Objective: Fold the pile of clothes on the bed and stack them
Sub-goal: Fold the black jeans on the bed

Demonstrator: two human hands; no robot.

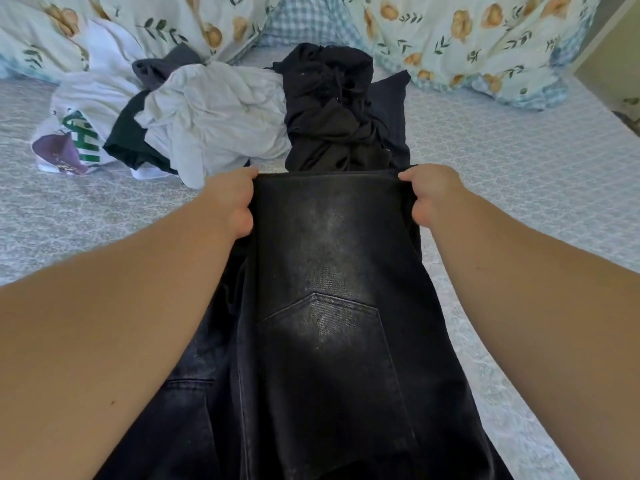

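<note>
Both hands, left [231, 202] and right [433, 199], have their grip clamped on the far edge of black jeans [332, 306] at the bed's [519, 174] near middle. Unfolded pile [214, 112] lies beyond; no finished stack visible. Judged early.

left hand [231, 202] + right hand [433, 197] — grip black jeans [329, 271] | clothes pile [214, 112] — beyond

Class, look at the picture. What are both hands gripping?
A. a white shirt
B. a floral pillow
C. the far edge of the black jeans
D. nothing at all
C: the left hand and the right hand each pinch a corner of the far edge of the black jeans, while the white shirt lies untouched on the bed beyond.
</note>
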